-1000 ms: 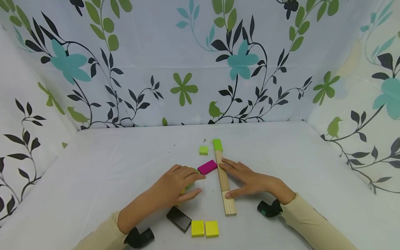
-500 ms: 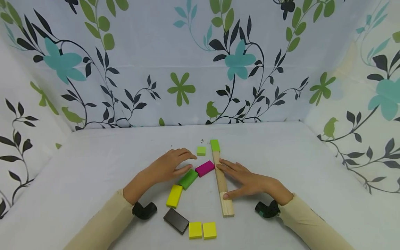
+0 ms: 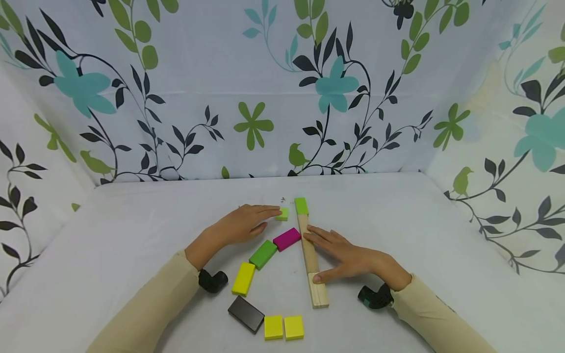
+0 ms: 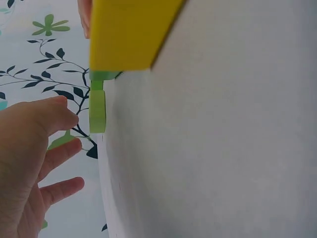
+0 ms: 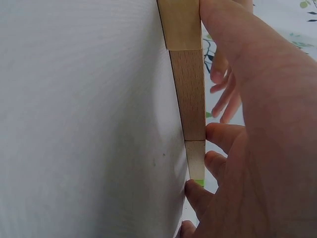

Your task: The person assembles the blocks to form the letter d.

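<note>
My left hand [image 3: 240, 225] reaches forward above the table, fingers extended, with its fingertips at the small light green block [image 3: 283, 214]. Whether they touch it cannot be made out. In the left wrist view the thumb and fingers [image 4: 62, 153] stand apart with nothing between them. My right hand [image 3: 350, 255] lies spread against the right side of a straight row of plain wooden blocks [image 3: 310, 255], thumb on the nearest one. A bright green block [image 3: 301, 206] caps the row's far end. In the right wrist view the fingertips [image 5: 198, 196] rest along the row.
A curve of blocks lies left of the row: magenta [image 3: 287, 239], green [image 3: 263, 254], yellow [image 3: 243, 278], dark brown [image 3: 246, 314] and two yellow squares [image 3: 273, 327]. The magenta block meets the row. A patterned cloth [image 3: 198, 73] stands behind the white table [image 3: 375, 206].
My left hand has moved away from the green and yellow blocks, forward and right to the small light green block. The right hand keeps its place on the wooden row.
</note>
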The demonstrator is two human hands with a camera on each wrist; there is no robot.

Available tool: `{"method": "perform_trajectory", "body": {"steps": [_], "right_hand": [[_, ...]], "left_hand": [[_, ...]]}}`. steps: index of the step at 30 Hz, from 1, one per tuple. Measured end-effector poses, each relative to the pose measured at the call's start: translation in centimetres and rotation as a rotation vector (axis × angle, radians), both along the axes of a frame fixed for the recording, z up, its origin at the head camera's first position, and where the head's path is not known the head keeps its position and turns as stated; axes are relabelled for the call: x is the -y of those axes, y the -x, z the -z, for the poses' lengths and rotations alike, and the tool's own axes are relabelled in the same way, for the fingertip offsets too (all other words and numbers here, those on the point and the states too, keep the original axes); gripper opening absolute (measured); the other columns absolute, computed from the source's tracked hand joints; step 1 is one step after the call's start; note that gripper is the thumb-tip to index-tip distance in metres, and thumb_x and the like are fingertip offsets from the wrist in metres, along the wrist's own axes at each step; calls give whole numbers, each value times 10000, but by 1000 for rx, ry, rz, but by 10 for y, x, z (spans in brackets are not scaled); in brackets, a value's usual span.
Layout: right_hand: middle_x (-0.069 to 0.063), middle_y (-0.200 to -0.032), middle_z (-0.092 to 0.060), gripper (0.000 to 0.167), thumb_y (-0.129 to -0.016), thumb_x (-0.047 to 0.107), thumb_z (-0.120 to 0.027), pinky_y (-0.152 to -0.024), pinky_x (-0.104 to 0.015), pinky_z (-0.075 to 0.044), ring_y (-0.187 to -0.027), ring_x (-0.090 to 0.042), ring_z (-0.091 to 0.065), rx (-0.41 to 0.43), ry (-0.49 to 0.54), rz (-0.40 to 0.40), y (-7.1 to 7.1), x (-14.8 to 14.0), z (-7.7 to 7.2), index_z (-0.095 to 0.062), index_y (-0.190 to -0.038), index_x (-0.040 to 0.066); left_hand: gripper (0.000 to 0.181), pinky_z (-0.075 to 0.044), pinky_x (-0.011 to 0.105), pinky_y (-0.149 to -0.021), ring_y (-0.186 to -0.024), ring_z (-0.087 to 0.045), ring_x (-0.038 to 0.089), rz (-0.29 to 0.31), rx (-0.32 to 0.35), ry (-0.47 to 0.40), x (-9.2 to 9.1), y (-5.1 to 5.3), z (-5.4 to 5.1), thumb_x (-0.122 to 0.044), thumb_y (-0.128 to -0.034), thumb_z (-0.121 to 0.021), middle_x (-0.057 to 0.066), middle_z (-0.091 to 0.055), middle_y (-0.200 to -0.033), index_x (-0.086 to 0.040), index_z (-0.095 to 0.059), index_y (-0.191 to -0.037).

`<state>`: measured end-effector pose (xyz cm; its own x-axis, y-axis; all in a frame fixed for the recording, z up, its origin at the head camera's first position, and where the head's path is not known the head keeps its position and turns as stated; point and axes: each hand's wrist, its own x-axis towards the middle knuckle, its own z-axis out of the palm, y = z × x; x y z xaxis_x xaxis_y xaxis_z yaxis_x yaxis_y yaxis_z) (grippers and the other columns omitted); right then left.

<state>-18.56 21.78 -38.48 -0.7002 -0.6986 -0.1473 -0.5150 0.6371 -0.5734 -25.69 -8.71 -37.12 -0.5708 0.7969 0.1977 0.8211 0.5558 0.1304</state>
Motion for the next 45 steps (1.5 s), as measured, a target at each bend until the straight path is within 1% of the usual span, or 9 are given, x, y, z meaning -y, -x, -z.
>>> {"method": "perform_trajectory", "body": {"steps": [8, 13, 17, 22, 26, 31, 34, 41, 45], "right_hand": [[-67, -1639, -38, 955, -848, 485, -706, -1169, -584, 7, -1491, -331, -63, -13, 0, -16, 0, 2, 0, -175, -1569, 153], [-80, -1637, -47, 950, -851, 486, -701, -1169, -585, 3, -1490, -328, -78, -21, -2, -21, 0, 2, -1, -178, -1567, 144], [-82, -1637, -47, 948, -853, 487, -698, -1170, -582, 1, -1489, -330, -82, -27, -5, -24, 0, 1, 0, -177, -1567, 146], [-78, -1637, -45, 944, -852, 482, -701, -1172, -578, 5, -1490, -333, -75, -30, -3, -26, 0, 1, 1, -182, -1566, 144], [-81, -1636, -49, 938, -852, 473, -704, -1169, -585, 7, -1487, -341, -81, -21, 1, -20, 0, 2, 0, -190, -1562, 139], [-102, -1633, -61, 925, -857, 470, -698, -1165, -593, 5, -1483, -353, -96, -28, 5, -20, 1, 2, 1, -198, -1558, 132], [-122, -1629, -68, 919, -861, 463, -696, -1161, -603, 2, -1480, -370, -99, -29, 12, -24, 1, 1, 1, -202, -1556, 120], [-136, -1626, -72, 939, -858, 472, -698, -1159, -609, -6, -1474, -368, -119, -40, 18, -36, 2, 2, 0, -192, -1556, 99], [-136, -1625, -75, 943, -855, 469, -703, -1159, -608, -14, -1473, -360, -126, -54, 19, -39, 2, 2, 2, -189, -1558, 105]], "left_hand": [[435, -422, 488, -1045, -1323, -485, 260, 0, 51, 91, -1, 2, -1, -95, -981, -552, 59, -521, -1435, -111, -511, -1413], [397, -433, 484, -1035, -1315, -485, 275, 3, 21, 76, 4, 1, 1, -76, -960, -582, 90, -541, -1400, -85, -556, -1357], [380, -428, 476, -1040, -1327, -469, 308, -24, 14, 71, 10, -2, 2, -66, -952, -590, 148, -530, -1393, -62, -567, -1332], [343, -473, 401, -999, -1176, -582, 283, -50, 42, 79, 17, -7, 2, -63, -961, -576, 153, -556, -1317, -40, -585, -1303], [332, -488, 392, -979, -1118, -588, 266, -73, 29, 94, 24, -15, 1, -73, -949, -604, 134, -579, -1257, -42, -605, -1279], [330, -502, 371, -947, -1068, -571, 254, -72, -48, 94, 34, -26, 0, -83, -911, -667, 119, -598, -1180, -43, -629, -1236], [320, -518, 339, -914, -1025, -564, 240, -67, -73, 89, 39, -31, 0, -85, -894, -691, 108, -591, -1155, -46, -634, -1206], [327, -510, 353, -931, -1053, -567, 245, -59, -77, 104, 50, -45, -1, -84, -872, -716, 100, -603, -1169, -57, -636, -1188], [321, -511, 363, -907, -1014, -578, 239, -49, -114, 110, 55, -53, -1, -76, -847, -739, 87, -613, -1113, -64, -649, -1155]]}}
